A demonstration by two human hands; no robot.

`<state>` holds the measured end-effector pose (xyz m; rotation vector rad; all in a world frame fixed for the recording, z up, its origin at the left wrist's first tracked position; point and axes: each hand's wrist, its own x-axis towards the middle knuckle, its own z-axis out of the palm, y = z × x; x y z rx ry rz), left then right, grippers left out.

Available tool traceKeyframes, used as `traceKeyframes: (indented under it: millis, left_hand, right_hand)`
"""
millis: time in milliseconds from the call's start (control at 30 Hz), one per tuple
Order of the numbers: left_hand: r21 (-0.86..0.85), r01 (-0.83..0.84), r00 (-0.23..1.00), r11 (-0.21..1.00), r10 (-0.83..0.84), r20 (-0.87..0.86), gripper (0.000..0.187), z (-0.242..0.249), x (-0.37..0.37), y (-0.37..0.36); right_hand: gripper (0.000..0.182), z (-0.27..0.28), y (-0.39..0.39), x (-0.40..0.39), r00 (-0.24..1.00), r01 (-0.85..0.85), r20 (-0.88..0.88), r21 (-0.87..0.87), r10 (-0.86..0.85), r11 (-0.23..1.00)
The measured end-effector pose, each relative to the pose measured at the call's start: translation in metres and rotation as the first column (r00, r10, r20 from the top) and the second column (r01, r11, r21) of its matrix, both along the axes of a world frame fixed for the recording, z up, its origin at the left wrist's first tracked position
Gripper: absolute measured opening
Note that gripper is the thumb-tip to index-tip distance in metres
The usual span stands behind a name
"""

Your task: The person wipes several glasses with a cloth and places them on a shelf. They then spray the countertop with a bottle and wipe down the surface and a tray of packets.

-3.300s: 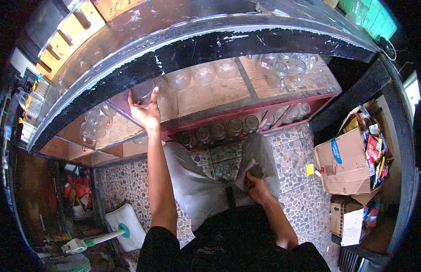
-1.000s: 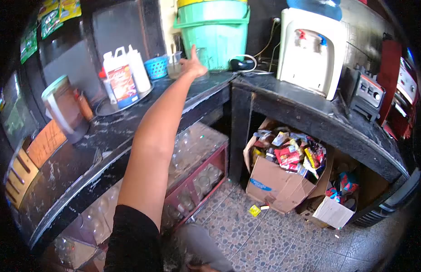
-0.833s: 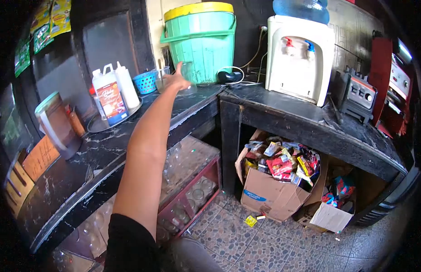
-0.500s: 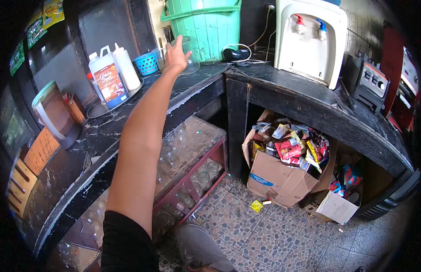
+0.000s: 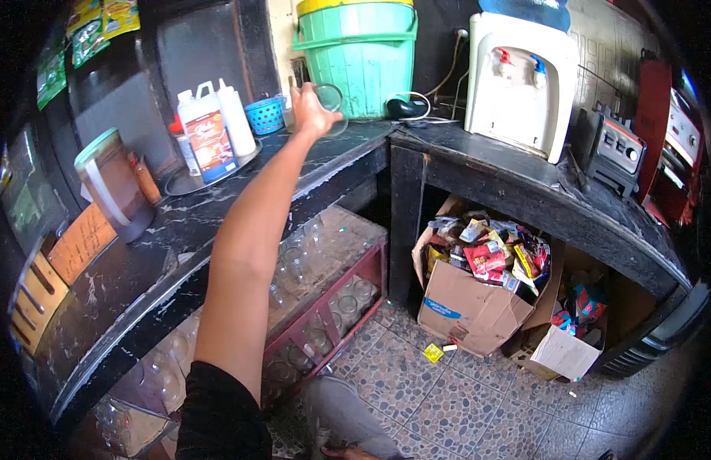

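My left hand (image 5: 313, 113) reaches to the back of the dark counter, its fingers round a clear glass (image 5: 334, 98) whose round rim faces me. Part of the glass is hidden behind the hand. Just left of it sits a blue perforated basket (image 5: 265, 116), and behind it stands a green bucket (image 5: 359, 69). Low at the bottom edge, beside a grey trouser leg, a small part of my right hand (image 5: 349, 454) shows; its fingers are cut off by the frame.
On the counter (image 5: 210, 207) are a labelled jug (image 5: 208, 142), a white squeeze bottle (image 5: 234, 123), a lidded pitcher (image 5: 116, 188) and a water dispenser (image 5: 520, 92). Below are a shelf of glassware (image 5: 325, 314) and a carton of wrappers (image 5: 470, 307).
The view has shifted, so the scene sits a little differently in the frame. The glass by my left hand has tipped, its rim now turned towards me.
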<state>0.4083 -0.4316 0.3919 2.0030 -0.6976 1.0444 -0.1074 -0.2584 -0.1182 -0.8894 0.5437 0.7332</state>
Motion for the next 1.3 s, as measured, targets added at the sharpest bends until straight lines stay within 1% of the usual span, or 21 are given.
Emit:
traceKeyframes:
  millis: [100,233,300,333,367,400,433,500,567,633,667,733,767,800,867,967,1067,1167,1200,1267,1300]
  left_hand:
    - [-0.135,0.178,0.983,0.975,-0.169,0.072,0.081,-0.003,-0.019,0.017]
    - [-0.364,0.288,0.933,0.886,-0.174,0.316,0.082,0.002,-0.098,0.059]
    - [-0.429,0.511,0.849,0.745,-0.360,0.386,0.078,0.006,-0.142,0.088]
    - [-0.382,0.542,0.826,0.749,-0.392,0.404,0.078,0.006,-0.166,0.107]
    - [-0.445,0.647,0.760,0.620,-0.473,0.446,0.079,0.006,-0.187,0.121]
    - [-0.450,0.687,0.727,0.571,-0.526,0.442,0.083,0.002,-0.212,0.140]
    - [-0.444,0.675,0.737,0.589,-0.522,0.428,0.088,-0.009,-0.227,0.159]
    - [-0.448,0.690,0.724,0.569,-0.543,0.425,0.094,-0.042,-0.266,0.195]
    - [-0.461,0.652,0.753,0.602,-0.587,0.298,0.098,-0.093,-0.303,0.235]
    - [-0.521,0.697,0.667,0.494,-0.713,0.216,0.100,-0.156,-0.326,0.263]
    - [-0.583,0.705,0.606,0.405,-0.771,0.197,0.099,-0.186,-0.334,0.272]
    - [-0.825,0.411,0.549,0.388,-0.828,-0.116,0.094,-0.243,-0.356,0.309]
    - [-0.880,0.186,0.580,0.437,-0.772,-0.260,0.087,-0.260,-0.367,0.321]
    - [-0.833,0.088,0.664,0.546,-0.656,-0.360,0.085,-0.293,-0.373,0.334]
    - [-0.738,-0.085,0.717,0.669,-0.473,-0.512,0.083,-0.331,-0.386,0.359]
    - [-0.662,-0.165,0.691,0.731,-0.394,-0.606,0.086,-0.336,-0.410,0.384]
    - [-0.543,-0.223,0.719,0.809,-0.240,-0.652,0.084,-0.346,-0.416,0.401]
    - [-0.466,-0.227,0.708,0.855,-0.184,-0.682,0.081,-0.344,-0.417,0.409]
    - [-0.458,-0.244,0.689,0.855,-0.180,-0.702,0.080,-0.341,-0.417,0.409]
    - [-0.380,-0.263,0.686,0.887,-0.105,-0.720,0.080,-0.327,-0.416,0.411]
    - [-0.287,-0.280,0.679,0.916,-0.022,-0.734,0.081,-0.324,-0.416,0.411]
  right_hand:
    - [0.046,0.001,0.008,-0.004,1.000,-0.010,0.024,0.017,0.010,1.000]
    - [0.046,0.013,0.030,-0.009,0.998,-0.050,0.031,0.058,0.049,0.997]
    - [0.049,0.025,0.028,0.002,0.999,0.033,0.026,-0.095,-0.031,0.995]
    - [0.046,-0.021,0.031,0.008,0.995,-0.051,0.091,-0.006,0.051,0.999]
    - [0.046,-0.090,0.032,0.015,0.979,-0.139,0.160,0.077,0.125,0.987]
    - [0.045,-0.130,0.028,0.016,0.997,-0.074,0.041,0.340,0.064,0.937]
    - [0.045,-0.119,0.014,0.013,0.996,-0.092,0.031,0.344,0.086,0.934]
    - [0.043,-0.048,-0.017,0.028,0.962,-0.230,0.272,0.768,0.020,0.597]
    - [0.040,0.062,0.007,0.048,0.998,-0.002,-0.054,0.203,0.013,0.979]
    - [0.035,0.000,0.005,0.057,0.993,0.009,-0.121,0.196,0.016,0.981]
    - [0.035,0.009,0.004,0.054,0.988,-0.021,-0.149,0.193,0.050,0.981]
    - [0.031,0.046,0.012,0.061,0.978,0.208,-0.073,0.224,-0.197,0.952]
    - [0.028,-0.001,0.005,0.061,0.980,0.189,-0.001,0.301,-0.197,0.935]
    - [0.029,0.008,0.000,0.060,0.969,0.228,-0.140,0.205,-0.202,0.952]
    - [0.031,0.025,0.013,0.068,0.971,0.195,0.118,0.121,-0.210,0.973]
    - [0.031,0.108,0.020,0.087,0.948,0.317,0.026,-0.016,-0.317,0.948]
    - [0.031,0.124,0.019,0.110,0.887,0.424,0.151,0.106,-0.436,0.900]
    - [0.032,0.147,0.020,0.139,0.809,0.532,0.298,-0.007,-0.506,0.846]
    - [0.032,0.156,0.022,0.145,0.811,0.530,0.303,-0.015,-0.501,0.848]
    - [0.033,0.174,0.032,0.151,0.707,0.482,0.681,-0.266,-0.191,0.835]
    - [0.033,0.179,0.038,0.149,0.711,0.475,0.679,-0.274,-0.181,0.836]
